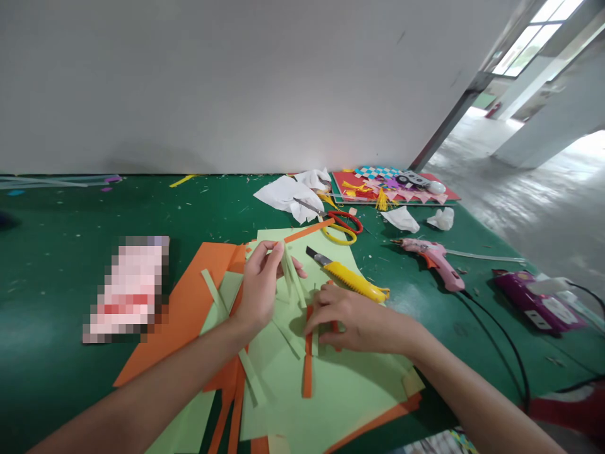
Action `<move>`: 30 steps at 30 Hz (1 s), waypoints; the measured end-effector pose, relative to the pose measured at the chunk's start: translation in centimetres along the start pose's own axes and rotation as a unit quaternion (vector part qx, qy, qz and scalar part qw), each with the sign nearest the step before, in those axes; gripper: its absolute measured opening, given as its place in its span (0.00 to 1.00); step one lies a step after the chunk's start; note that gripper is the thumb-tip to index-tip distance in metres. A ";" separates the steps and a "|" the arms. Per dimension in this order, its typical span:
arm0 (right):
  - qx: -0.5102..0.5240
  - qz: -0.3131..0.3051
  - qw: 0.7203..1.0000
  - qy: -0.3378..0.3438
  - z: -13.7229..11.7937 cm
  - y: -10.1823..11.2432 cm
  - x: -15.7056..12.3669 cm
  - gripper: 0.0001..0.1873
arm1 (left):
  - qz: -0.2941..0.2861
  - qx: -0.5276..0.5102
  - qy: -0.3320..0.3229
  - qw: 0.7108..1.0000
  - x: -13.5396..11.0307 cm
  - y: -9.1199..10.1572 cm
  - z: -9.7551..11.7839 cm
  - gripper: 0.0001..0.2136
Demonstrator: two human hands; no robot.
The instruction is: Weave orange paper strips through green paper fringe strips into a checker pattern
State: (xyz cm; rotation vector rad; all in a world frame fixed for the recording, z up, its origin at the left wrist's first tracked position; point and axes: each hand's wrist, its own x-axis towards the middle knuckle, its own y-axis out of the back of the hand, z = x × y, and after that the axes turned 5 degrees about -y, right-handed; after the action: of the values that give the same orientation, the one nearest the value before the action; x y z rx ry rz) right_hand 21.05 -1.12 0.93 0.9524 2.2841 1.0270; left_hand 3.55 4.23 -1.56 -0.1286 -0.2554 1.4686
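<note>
My left hand pinches several light green paper strips, which hang down from between its thumb and fingers. Lower and to the right, my right hand curls its fingertips onto an orange paper strip and a short green strip. Both strips lie on a light green paper sheet. Just beyond the right hand rests a yellow utility knife, its blade pointing to the upper left. Loose green strips and orange paper are spread left of the sheet.
Scissors with red and yellow handles lie behind the sheet, near crumpled white paper. At right are a pink glue gun with a black cord and a purple box. A pixelated pink object lies left on the green table.
</note>
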 end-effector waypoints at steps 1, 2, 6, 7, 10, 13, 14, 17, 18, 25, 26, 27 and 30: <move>-0.003 -0.003 1.000 0.001 -0.1 -0.1 0.1 0.09 | -0.003 0.002 0.001 1.000 0.0 0.0 0.0 0.12; -0.001 -0.001 1.000 0.002 -0.1 -0.2 0.1 0.08 | -0.005 0.003 0.002 1.000 0.0 0.0 0.0 0.12; 0.026 0.026 0.999 -0.003 -0.1 -0.4 0.3 0.08 | -0.005 0.000 0.005 1.000 0.1 0.0 -0.1 0.12; 0.041 0.039 0.998 -0.004 0.0 -0.4 0.3 0.07 | -0.007 0.001 0.004 1.000 0.1 0.0 0.0 0.12; 0.117 0.092 0.989 -0.006 0.3 0.4 -0.2 0.06 | -0.031 0.039 -0.020 0.999 -0.2 -0.1 0.3 0.12; 0.241 0.133 0.961 -0.022 1.0 2.1 -1.3 0.06 | -0.080 0.106 -0.081 0.988 -1.0 -0.1 0.5 0.10; 0.302 0.154 0.941 -0.021 1.3 2.7 -1.7 0.06 | -0.099 0.121 -0.101 0.982 -1.3 -0.1 0.5 0.09; 0.462 0.305 0.832 -0.036 2.7 4.1 -2.6 0.03 | -0.140 0.151 -0.152 0.967 -2.1 0.2 0.3 0.06; 0.493 0.344 0.798 -0.045 3.2 4.4 -2.8 0.05 | -0.152 0.161 -0.165 0.961 -2.3 0.3 0.2 0.06; 0.567 0.407 0.702 -0.142 4.5 4.7 -2.5 0.07 | -0.169 0.172 -0.207 0.948 -2.4 0.6 -0.2 0.05; 0.557 0.402 0.711 -0.151 4.4 4.6 -2.4 0.07 | -0.168 0.170 -0.207 0.949 -2.4 0.6 -0.2 0.05; 0.542 0.396 0.724 -0.158 4.3 4.6 -2.4 0.07 | -0.168 0.170 -0.207 0.949 -2.4 0.6 -0.2 0.05; 0.488 0.380 0.770 -0.156 3.7 4.1 -2.2 0.05 | -0.167 0.174 -0.200 0.950 -2.4 0.5 -0.1 0.05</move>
State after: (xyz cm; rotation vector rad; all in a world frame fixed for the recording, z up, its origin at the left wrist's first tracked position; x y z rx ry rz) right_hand 26.55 0.93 2.09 2.3694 2.0597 -0.2651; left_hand 2.89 1.92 -2.00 0.4835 -0.3231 1.1679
